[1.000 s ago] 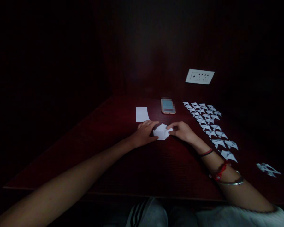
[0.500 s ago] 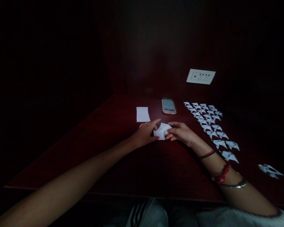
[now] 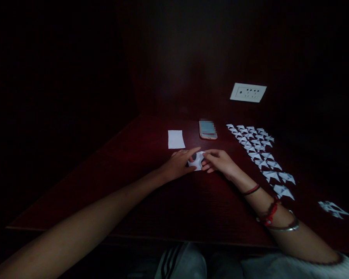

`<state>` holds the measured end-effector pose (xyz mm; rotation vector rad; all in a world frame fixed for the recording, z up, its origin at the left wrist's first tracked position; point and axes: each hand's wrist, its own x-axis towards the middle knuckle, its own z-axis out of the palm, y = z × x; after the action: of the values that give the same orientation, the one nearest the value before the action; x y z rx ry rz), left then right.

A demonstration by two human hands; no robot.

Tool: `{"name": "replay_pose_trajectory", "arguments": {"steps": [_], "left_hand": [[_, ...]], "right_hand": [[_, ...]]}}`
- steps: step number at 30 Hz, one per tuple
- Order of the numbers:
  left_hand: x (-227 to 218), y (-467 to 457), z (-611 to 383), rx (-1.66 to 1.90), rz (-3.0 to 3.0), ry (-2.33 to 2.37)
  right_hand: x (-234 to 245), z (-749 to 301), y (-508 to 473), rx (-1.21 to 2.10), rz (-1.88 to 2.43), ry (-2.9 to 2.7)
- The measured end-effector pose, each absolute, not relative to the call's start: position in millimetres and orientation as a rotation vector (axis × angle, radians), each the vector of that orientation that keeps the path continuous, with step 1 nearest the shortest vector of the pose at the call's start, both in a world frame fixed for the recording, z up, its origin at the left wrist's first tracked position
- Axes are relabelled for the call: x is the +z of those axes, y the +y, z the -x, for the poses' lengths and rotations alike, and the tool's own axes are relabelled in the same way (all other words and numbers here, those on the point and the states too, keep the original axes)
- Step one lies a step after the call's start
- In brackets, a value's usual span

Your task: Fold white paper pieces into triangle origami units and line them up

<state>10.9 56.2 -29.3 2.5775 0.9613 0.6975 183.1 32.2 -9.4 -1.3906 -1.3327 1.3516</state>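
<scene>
Bent white paper (image 3: 198,160) at my 12 o'clock on the desk (image 3: 128,159), left hand (image 3: 177,164) pinning its 8 o'clock side, right hand (image 3: 220,162) grip pinching the 3 o'clock side, likely against slipping.

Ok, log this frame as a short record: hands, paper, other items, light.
left hand: over the left part of a white paper, thumb on it
right hand: at its right side, thumb on it
paper shape: looks bent, partly hidden
beyond hands: flat white sheet, phone
right: folded white pieces in rows, separate white clump
wall: white socket panel
light: dim
</scene>
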Motion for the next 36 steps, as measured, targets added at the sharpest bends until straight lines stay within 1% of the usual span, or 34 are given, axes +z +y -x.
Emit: {"name": "replay_pose_trajectory", "arguments": {"steps": [20,26,36], "left_hand": [[-26,57,-15,0.847,-2.649,1.031],[-25,54,-15,0.842,-2.635,1.016],[-23,53,-13,0.826,-2.548,1.031]], "right_hand": [[-7,-178,25,1.293,1.439,-1.384],[-6,-179,25,1.372,1.367,-1.402],[-6,-182,25,1.440,1.407,-1.322]]}}
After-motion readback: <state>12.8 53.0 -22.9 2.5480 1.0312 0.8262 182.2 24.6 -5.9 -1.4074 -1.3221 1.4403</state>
